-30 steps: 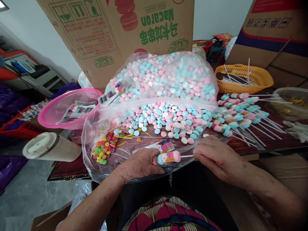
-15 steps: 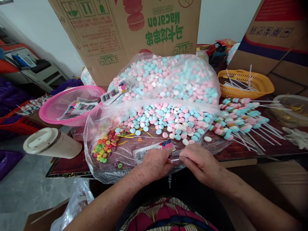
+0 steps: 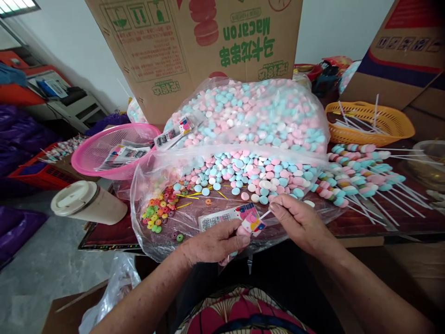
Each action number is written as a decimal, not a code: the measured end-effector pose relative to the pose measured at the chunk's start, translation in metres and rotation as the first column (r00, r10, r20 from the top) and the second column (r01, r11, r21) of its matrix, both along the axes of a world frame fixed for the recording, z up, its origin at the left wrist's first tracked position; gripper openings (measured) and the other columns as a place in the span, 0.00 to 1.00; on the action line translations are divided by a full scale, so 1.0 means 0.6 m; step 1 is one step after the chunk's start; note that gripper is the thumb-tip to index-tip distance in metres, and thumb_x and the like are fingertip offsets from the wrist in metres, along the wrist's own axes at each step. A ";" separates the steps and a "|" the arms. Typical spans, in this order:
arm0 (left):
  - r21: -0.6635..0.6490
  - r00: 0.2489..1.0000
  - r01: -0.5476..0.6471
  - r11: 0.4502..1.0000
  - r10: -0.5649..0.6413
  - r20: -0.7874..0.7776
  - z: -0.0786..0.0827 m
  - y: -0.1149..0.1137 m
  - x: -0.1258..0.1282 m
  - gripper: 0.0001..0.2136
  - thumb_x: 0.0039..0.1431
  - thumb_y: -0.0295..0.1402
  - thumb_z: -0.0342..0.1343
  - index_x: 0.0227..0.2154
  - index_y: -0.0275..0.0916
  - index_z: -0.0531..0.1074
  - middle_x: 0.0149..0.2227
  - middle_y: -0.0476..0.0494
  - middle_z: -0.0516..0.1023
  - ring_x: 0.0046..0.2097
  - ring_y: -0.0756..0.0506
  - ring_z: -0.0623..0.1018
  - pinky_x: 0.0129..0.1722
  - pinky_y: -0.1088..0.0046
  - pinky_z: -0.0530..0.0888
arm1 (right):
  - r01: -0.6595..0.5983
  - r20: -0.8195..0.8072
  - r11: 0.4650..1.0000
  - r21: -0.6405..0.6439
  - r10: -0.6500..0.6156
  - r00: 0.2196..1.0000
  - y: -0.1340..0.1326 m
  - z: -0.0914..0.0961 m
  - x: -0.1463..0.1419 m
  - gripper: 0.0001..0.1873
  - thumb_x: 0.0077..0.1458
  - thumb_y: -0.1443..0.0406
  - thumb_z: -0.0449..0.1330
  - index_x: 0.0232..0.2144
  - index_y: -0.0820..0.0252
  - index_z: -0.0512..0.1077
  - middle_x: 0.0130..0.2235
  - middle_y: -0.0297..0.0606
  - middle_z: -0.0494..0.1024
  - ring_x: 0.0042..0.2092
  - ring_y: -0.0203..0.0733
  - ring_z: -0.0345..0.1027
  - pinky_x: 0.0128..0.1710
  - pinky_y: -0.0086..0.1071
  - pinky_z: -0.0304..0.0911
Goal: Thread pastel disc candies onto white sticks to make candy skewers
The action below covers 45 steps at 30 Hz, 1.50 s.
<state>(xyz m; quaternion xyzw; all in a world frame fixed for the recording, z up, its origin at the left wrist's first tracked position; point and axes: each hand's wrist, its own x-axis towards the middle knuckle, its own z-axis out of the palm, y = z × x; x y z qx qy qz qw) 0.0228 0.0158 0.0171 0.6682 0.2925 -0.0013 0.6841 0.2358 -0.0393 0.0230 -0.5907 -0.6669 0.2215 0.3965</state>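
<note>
My left hand [image 3: 217, 242] is closed around a small candy wrapper [image 3: 255, 223] with a colourful printed end. Pink and blue candy shows below my fingers, apparently inside it. Out of the wrapper's end runs a white stick [image 3: 265, 215], pinched between the thumb and fingers of my right hand [image 3: 299, 221]. Behind my hands, a flat printed wrapper [image 3: 219, 217] lies on clear plastic. Beyond it spreads a heap of pink, blue and white candy discs [image 3: 250, 174] from a large plastic bag [image 3: 243, 113]. Small ring candies [image 3: 162, 208] are grouped to the left.
Finished-looking candy skewers [image 3: 365, 174] are stacked at right, before a yellow basket [image 3: 389, 123] of sticks. At left stand a pink basket [image 3: 81, 160] holding wrappers and a lidded cup [image 3: 104, 204]. A large cardboard box [image 3: 156, 55] rises behind.
The wrapper's printed end has come up into view in my left hand. My right hand has risen slightly, and the stick now tilts upward. The camera view has shifted a little left.
</note>
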 end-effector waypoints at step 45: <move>0.535 0.798 -0.556 0.636 0.588 0.130 -0.032 -0.016 -0.117 0.12 0.61 0.34 0.48 0.27 0.37 0.73 0.25 0.46 0.72 0.28 0.49 0.71 0.29 0.76 0.67 | -0.049 0.337 0.959 -0.278 0.145 0.930 0.147 -0.041 -0.138 0.12 0.58 0.64 0.51 0.25 0.60 0.69 0.30 0.38 0.73 0.35 0.41 0.67 0.33 0.31 0.60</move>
